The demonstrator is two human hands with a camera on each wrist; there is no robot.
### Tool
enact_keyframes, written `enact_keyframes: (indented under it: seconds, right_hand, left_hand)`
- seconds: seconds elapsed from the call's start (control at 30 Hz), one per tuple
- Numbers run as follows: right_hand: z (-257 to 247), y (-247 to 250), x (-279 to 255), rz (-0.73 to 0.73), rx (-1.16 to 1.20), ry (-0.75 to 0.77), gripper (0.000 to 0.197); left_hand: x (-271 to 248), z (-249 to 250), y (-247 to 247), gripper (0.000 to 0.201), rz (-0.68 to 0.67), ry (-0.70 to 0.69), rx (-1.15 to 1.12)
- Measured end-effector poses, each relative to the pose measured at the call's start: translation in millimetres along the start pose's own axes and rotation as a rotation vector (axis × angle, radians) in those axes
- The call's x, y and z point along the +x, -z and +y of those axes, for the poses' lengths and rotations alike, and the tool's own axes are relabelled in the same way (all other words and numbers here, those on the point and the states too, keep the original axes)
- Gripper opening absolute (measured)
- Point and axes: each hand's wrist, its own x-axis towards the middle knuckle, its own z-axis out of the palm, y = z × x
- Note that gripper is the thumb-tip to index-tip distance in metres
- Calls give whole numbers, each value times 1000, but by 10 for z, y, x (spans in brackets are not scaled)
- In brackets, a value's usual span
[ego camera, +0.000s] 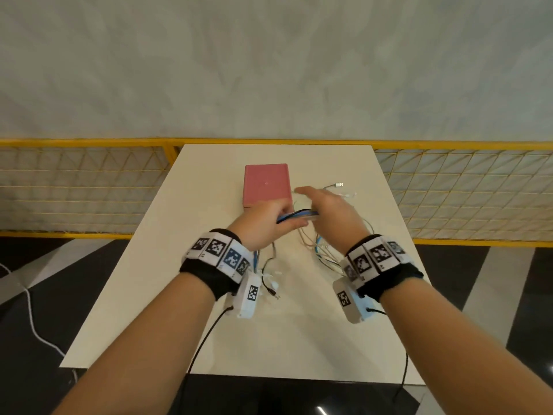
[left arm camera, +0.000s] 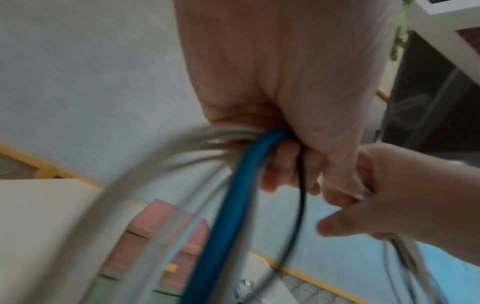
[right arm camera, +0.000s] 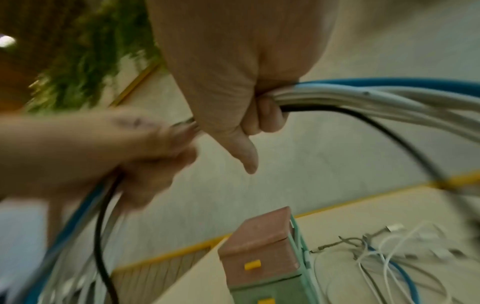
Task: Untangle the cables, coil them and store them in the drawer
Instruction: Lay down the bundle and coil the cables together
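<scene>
Both hands hold one bundle of cables (ego camera: 299,215) above the table, in front of a pink drawer box (ego camera: 267,184). My left hand (ego camera: 263,226) grips the bundle, a thick blue cable (left arm camera: 233,216) with white and black ones, in its fist. My right hand (ego camera: 335,214) is right beside it; its fingers (right arm camera: 267,115) curl round the same blue, white and black strands (right arm camera: 363,94), thumb pointing down. Loose tangled cables (ego camera: 326,247) trail from the bundle onto the table at right. Cable ends (ego camera: 269,283) hang under my left wrist.
The white table (ego camera: 209,310) stands against a yellow mesh fence (ego camera: 89,190). The drawer box (right arm camera: 259,246) has yellow handles and green lower drawers. A USB plug (ego camera: 339,184) lies right of the box. A white cord (ego camera: 33,324) runs over the floor at left.
</scene>
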Motion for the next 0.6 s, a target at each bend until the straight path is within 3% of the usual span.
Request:
enact_keyframes:
  seconds: [0.1, 0.2, 0.27, 0.33, 0.4, 0.5, 0.57, 0.6]
  right_hand:
    - [175, 126, -23, 88, 109, -69, 52]
    - [354, 218, -72, 180, 153, -182, 31]
    - [394, 203, -118, 122, 118, -217, 25]
    - [383, 147, -156, -27, 90, -270, 36]
    - [315, 95, -179, -144, -67, -299, 68]
    - [26, 27, -145, -57, -164, -74, 96]
    - [-186, -69, -78, -39, -41, 107, 90]
    - [-246, -125, -41, -50, 24, 127, 80]
  left_hand:
    - [-58, -171, 53, 19, -23, -29, -6]
    - [-118, -433, 160, 34, 8, 12, -60]
    - [-120, -471, 154, 39, 2, 37, 10]
    - [-90, -461, 122, 42, 26, 38, 81]
    - [-55, -382, 118, 36, 44, 49, 154]
    - [5, -177, 84, 27, 30, 48, 323]
    - [34, 25, 69, 27, -1, 2, 335]
    - [52, 99, 73, 26, -35, -27, 310]
